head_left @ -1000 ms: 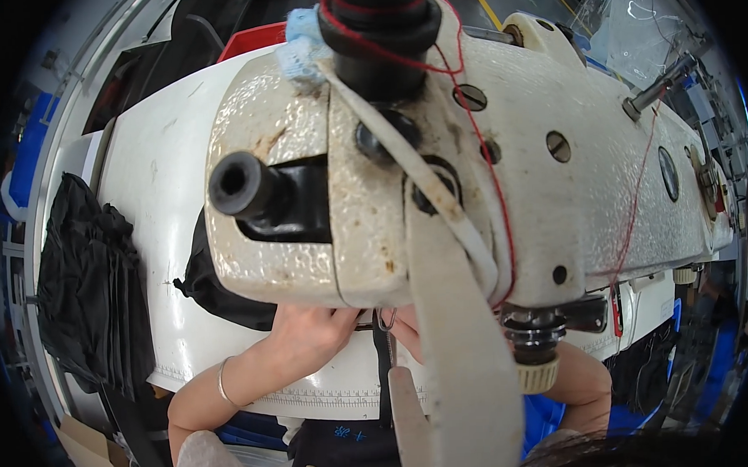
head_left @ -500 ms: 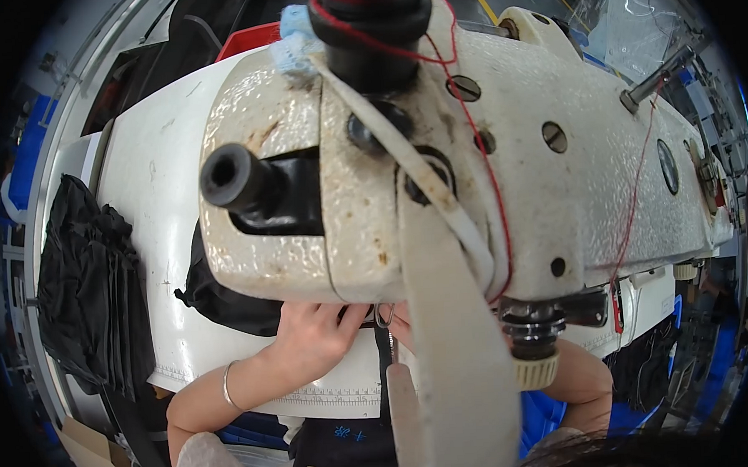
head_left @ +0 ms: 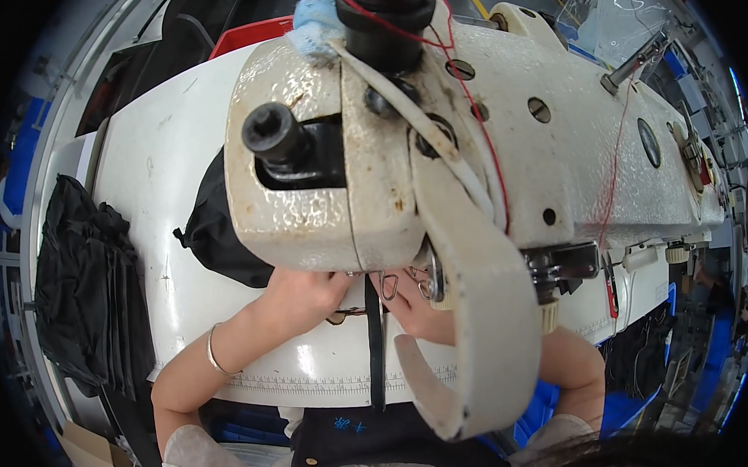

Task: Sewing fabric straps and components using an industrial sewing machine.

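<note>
Under the head of a cream sewing machine, my two hands are close together on either side of a narrow black strap. My left hand has its fingers curled, their tips hidden beneath the machine head. Beside the strap's right edge, my right hand has its fingers bent inward, partly covered by the machine's metal parts and a curved cream lever. What the fingertips grip is hidden. Black fabric lies just beyond my left hand, running under the machine. The strap hangs toward me over the bed's near edge.
A stack of black fabric pieces hangs over the left of the white table. Red thread runs down the machine. A measuring scale marks the near edge. A cardboard box stands at lower left.
The machine sits higher in view, so more of my hands and the strap show. My right hand, mostly hidden before, is now visible beside the strap.
</note>
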Available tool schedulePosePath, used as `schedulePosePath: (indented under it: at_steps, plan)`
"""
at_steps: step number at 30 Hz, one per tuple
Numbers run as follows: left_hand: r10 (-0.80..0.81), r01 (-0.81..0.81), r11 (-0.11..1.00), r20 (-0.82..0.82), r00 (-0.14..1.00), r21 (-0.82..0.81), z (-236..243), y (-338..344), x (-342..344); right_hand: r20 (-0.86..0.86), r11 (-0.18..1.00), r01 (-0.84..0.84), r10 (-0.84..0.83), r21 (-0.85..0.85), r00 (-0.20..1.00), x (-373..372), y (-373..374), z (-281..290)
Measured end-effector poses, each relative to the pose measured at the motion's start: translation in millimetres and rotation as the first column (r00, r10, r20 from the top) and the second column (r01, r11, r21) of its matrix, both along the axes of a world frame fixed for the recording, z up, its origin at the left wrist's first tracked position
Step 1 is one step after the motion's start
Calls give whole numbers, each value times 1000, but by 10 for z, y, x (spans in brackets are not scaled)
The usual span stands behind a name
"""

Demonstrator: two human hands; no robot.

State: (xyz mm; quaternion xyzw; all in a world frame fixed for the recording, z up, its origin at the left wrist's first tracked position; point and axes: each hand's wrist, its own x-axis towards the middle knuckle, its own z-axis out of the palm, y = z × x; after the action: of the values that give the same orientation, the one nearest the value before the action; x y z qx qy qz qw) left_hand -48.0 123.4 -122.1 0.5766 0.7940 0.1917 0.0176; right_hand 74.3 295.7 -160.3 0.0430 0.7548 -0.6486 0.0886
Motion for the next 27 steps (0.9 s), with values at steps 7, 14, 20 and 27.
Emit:
schedulePosePath:
  at_steps: [7,14,20,27]
  plan:
    - [-86,99,987,-102,991,129,-58,-14,-82,-513,482,293,424,826,747,1,-13,8]
    - [-84,101,992,-183,979,82,-56,-78,-23,-441,217,388,550,896,709,-31,-25,401]
    - [-28,94,969,-278,960,228,-83,-23,8,-315,526,64,404,848,859,-4,35,408]
    - [-41,43,994,-24,999,98,40,-59,78,-215,504,-99,527,858,823,-27,78,400]
